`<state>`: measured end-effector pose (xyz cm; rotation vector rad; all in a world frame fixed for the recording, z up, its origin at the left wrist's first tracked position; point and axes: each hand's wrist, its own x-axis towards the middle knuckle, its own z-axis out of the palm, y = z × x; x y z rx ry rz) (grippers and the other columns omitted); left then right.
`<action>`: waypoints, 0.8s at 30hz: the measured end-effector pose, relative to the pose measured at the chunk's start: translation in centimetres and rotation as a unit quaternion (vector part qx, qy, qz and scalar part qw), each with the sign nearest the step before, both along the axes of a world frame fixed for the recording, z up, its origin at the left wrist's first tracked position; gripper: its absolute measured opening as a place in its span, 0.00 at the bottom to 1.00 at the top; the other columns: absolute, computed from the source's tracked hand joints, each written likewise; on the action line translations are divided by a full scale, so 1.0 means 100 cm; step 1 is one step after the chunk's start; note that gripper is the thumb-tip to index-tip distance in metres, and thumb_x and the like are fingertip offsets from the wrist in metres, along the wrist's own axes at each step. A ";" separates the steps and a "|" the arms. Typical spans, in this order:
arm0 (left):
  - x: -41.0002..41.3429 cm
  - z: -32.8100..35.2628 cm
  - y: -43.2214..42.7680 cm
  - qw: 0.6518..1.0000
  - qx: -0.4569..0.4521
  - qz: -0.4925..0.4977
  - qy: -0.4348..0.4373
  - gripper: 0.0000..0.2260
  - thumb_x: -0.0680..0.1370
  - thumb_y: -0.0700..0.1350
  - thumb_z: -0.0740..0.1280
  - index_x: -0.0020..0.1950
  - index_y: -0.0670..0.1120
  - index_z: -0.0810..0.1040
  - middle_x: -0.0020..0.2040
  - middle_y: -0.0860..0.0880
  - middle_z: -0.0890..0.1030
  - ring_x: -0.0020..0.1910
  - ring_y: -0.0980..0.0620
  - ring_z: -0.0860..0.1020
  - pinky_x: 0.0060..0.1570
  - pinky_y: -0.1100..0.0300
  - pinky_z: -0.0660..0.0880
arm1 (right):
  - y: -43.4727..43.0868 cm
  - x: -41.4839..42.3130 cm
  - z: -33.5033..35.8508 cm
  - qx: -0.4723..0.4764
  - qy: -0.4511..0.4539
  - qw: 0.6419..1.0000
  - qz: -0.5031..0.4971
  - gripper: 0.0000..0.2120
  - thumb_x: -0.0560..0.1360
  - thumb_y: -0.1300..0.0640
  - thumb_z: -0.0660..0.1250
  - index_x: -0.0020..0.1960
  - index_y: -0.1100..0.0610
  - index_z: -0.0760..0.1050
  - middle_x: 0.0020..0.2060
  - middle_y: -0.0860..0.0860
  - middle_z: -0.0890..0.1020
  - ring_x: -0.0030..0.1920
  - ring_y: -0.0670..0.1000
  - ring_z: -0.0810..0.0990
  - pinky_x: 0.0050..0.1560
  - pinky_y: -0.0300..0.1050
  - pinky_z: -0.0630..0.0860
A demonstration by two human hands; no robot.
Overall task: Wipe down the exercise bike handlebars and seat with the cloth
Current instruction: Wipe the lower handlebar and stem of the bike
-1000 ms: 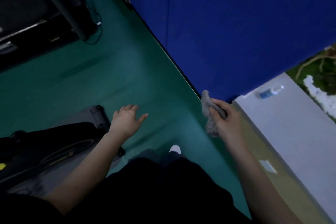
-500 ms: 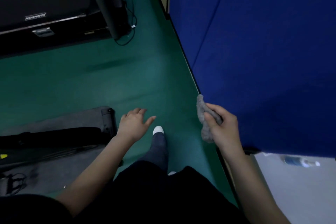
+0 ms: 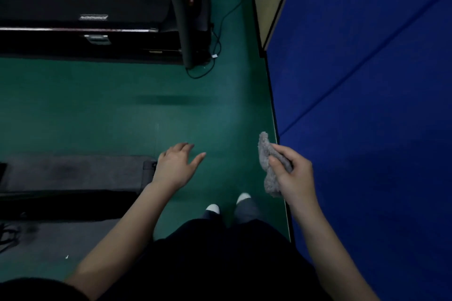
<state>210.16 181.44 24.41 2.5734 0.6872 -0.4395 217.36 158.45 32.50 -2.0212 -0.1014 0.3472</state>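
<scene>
Loosely splayed left hand (image 3: 176,166); right hand (image 3: 292,173) around cloth (image 3: 267,154)

Dim light is filling the view. A soft shadow is lying across the floor (image 3: 117,120), and everything is looking slightly blurred.

Left of the blue partition (image 3: 367,129), two hands are showing (left hand (image 3: 175,166), right hand (image 3: 294,175)), plus one cloth (image 3: 264,149), two shoes (image 3: 212,208), one treadmill (image 3: 85,7).
</scene>
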 end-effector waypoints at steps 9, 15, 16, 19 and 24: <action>0.020 -0.003 0.049 0.978 -0.001 0.206 0.008 0.23 0.80 0.58 0.60 0.68 0.44 0.72 0.67 0.45 0.74 0.66 0.44 0.70 0.63 0.51 0.67 | 0.084 0.120 -0.015 0.015 -0.001 0.986 0.166 0.13 0.75 0.66 0.67 0.57 0.57 0.79 0.50 0.43 0.80 0.50 0.34 0.77 0.50 0.24 0.71; 0.079 0.001 0.064 0.955 0.008 0.297 0.003 0.24 0.80 0.58 0.59 0.69 0.44 0.71 0.68 0.45 0.73 0.67 0.45 0.69 0.64 0.50 0.67 | 0.124 0.225 -0.012 0.005 -0.010 0.968 0.250 0.13 0.75 0.66 0.68 0.58 0.58 0.80 0.51 0.46 0.81 0.51 0.37 0.78 0.54 0.33 0.74; 0.091 0.003 0.067 0.953 0.011 0.302 0.002 0.24 0.80 0.58 0.59 0.70 0.44 0.71 0.68 0.45 0.73 0.67 0.45 0.69 0.64 0.50 0.67 | 0.128 0.241 -0.010 0.002 -0.008 0.967 0.256 0.13 0.75 0.65 0.68 0.58 0.57 0.80 0.51 0.45 0.81 0.52 0.39 0.78 0.55 0.37 0.74; 0.126 0.008 0.071 0.944 0.019 0.329 -0.022 0.24 0.80 0.58 0.59 0.69 0.44 0.71 0.68 0.46 0.73 0.67 0.46 0.70 0.63 0.50 0.67 | 0.143 0.286 -0.008 -0.002 0.011 0.962 0.273 0.12 0.75 0.64 0.68 0.58 0.56 0.80 0.49 0.42 0.81 0.52 0.41 0.79 0.54 0.43 0.76; 0.154 0.011 0.078 0.934 0.029 0.357 -0.018 0.24 0.79 0.58 0.59 0.69 0.45 0.72 0.68 0.47 0.74 0.68 0.47 0.69 0.65 0.53 0.65 | 0.178 0.331 -0.008 0.017 0.048 0.960 0.275 0.12 0.75 0.65 0.67 0.53 0.50 0.79 0.45 0.40 0.81 0.47 0.39 0.80 0.46 0.39 0.76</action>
